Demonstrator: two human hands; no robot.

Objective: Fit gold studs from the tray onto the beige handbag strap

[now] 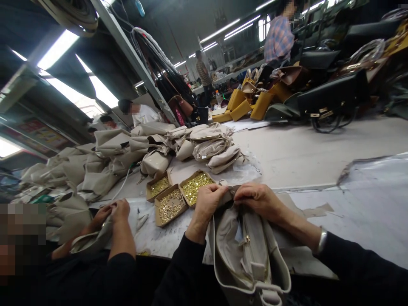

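A beige handbag (248,255) lies open toward me at the table's near edge, its lining and a small gold fitting showing. My left hand (208,202) is curled closed on the bag's far rim. My right hand (259,199) is also closed, pinching the same rim just to the right. Both wrists come out of black sleeves, and a silver watch (321,240) sits on the right one.
Three cardboard trays of gold hardware (174,193) stand left of my hands. A co-worker's hands (111,212) at the left grip another beige bag. A heap of beige bags (127,153) covers the far left; yellow bags (251,104) and black bags (331,93) lie beyond. Other people stand farther back.
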